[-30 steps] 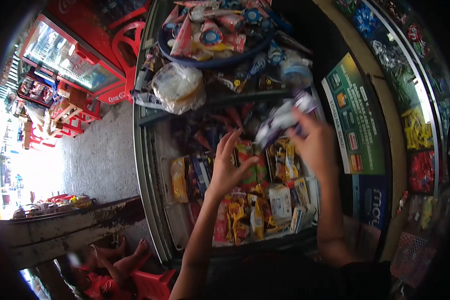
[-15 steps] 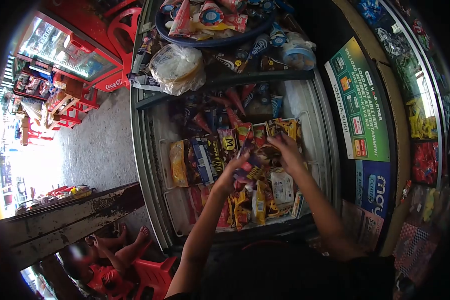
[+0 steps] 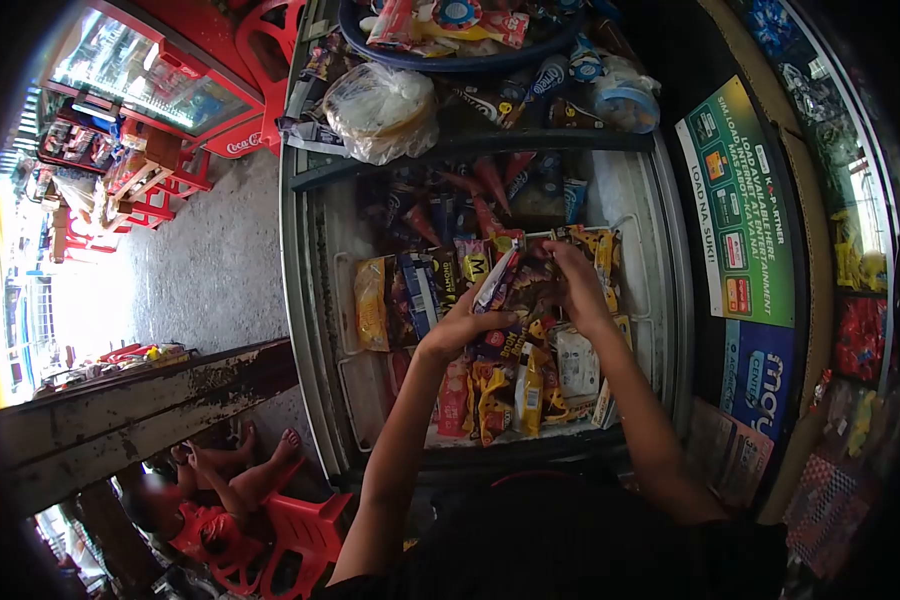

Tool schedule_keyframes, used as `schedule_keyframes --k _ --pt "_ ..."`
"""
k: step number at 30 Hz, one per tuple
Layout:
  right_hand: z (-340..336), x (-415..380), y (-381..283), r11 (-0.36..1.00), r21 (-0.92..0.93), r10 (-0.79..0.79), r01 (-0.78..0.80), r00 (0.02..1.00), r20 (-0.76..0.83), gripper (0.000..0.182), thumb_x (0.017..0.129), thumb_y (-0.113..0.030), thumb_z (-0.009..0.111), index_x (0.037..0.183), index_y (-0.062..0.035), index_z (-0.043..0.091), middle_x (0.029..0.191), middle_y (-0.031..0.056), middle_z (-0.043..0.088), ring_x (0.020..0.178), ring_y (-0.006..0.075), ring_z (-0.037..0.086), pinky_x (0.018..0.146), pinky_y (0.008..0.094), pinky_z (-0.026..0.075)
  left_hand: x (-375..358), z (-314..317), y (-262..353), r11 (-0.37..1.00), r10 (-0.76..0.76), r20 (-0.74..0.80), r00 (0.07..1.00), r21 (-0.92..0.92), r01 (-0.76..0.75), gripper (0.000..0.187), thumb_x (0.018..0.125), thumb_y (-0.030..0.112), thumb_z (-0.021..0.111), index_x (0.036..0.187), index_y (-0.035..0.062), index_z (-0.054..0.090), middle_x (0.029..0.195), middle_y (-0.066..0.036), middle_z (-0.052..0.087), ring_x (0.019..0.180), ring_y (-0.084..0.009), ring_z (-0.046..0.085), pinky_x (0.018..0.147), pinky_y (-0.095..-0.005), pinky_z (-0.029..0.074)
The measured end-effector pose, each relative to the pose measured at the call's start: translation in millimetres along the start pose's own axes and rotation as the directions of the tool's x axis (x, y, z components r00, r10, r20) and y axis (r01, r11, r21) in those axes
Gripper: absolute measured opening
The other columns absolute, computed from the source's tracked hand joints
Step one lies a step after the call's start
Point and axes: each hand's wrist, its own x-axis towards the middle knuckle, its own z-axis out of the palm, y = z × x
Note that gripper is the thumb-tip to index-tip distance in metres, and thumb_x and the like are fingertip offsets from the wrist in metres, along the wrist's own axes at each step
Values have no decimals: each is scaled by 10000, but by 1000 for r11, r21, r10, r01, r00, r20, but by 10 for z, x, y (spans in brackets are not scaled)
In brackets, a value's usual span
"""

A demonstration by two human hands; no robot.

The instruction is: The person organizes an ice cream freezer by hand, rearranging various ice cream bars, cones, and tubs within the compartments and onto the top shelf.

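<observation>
Inside the open chest freezer (image 3: 305,290), my left hand (image 3: 460,325) is closed round purple ice cream packs (image 3: 497,340), with its thumb across the front. A pale-edged wrapper (image 3: 497,280) stands up beside its fingers. My right hand (image 3: 580,285) is closed at the far end of dark ice cream packs (image 3: 538,285) next to them; its fingertips are partly hidden. Below my hands lie several yellow and brown ice cream packs (image 3: 528,390) and a white pack (image 3: 577,360). Left of them are an orange pack (image 3: 372,300) and a blue-and-white pack (image 3: 422,295).
Wrapped cones (image 3: 485,190) fill the freezer's far part. On top sit a blue basin (image 3: 420,62) of cones and a bagged tub (image 3: 382,112). A wooden beam (image 3: 150,400) runs at left; a person (image 3: 210,500) sits on a red chair (image 3: 305,530). Signboards (image 3: 740,200) stand at right.
The view has shifted slightly. My left hand has moved a little left within the freezer, and the packs between my hands now stand more upright. My right hand stays at their far end.
</observation>
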Motion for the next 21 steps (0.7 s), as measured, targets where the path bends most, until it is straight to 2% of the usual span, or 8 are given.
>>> schedule_keyframes --k 1,3,6,11,15,16,18,21 --pt "-40 -58 -31 973 173 152 -154 988 24 427 895 -382 594 1162 -51 563 1096 77 590 865 152 629 722 285 508 -27 31 -45 996 74 -33 997 -52 -76 677 778 117 682 1356 -28 362 1211 -133 562 1096 -209 542 974 -318 397" --pt "-100 -237 -53 985 53 162 -164 985 52 471 892 -392 590 1234 -80 501 1116 67 564 923 166 624 737 308 526 -93 122 -146 989 121 -114 986 -66 -130 602 784 104 673 1314 -28 419 1150 -129 594 1029 -209 584 907 -325 458" --pt "-98 -573 25 959 -158 261 -234 948 182 504 891 -394 593 1264 -80 469 1129 57 557 950 171 615 740 306 525 -276 329 -254 891 -45 -236 971 -449 -67 361 811 78 649 1144 -17 549 1002 -99 644 852 -194 646 730 -323 544" --pt "100 -1104 271 976 -10 215 -218 949 231 495 824 -131 701 1254 -32 476 1099 87 571 1015 157 561 859 302 472 -488 580 -584 895 73 -283 956 -405 -188 317 831 71 628 1129 -10 557 1009 -93 642 858 -193 643 742 -322 539" --pt "89 -1368 406 993 -60 115 -107 978 175 447 807 -88 707 1194 1 502 1010 62 606 945 136 587 793 265 486 -697 568 -758 931 98 -300 949 -308 -194 306 831 65 641 1117 0 557 1000 -74 641 862 -171 631 750 -314 521" --pt "78 -1430 406 979 -202 4 33 983 184 445 792 -77 718 1178 0 510 988 54 612 931 129 591 783 260 487 -772 587 -763 952 122 -327 937 -228 -204 303 827 57 651 1112 10 558 986 -62 640 862 -150 620 760 -303 504" --pt "56 -1550 397 887 -415 -124 202 970 207 444 753 -56 748 1136 -1 532 964 40 624 907 108 593 783 257 482 -891 618 -755 925 138 -332 933 -293 -241 275 829 57 653 1086 12 567 974 -58 642 850 -143 619 749 -297 500" --pt "84 -1717 393 871 -402 -163 281 939 302 431 750 -70 755 1120 5 548 988 40 631 882 101 593 786 257 477 -992 651 -813 881 196 -363 911 -342 -325 214 832 55 656 1029 17 579 949 -56 643 824 -137 620 719 -292 501"
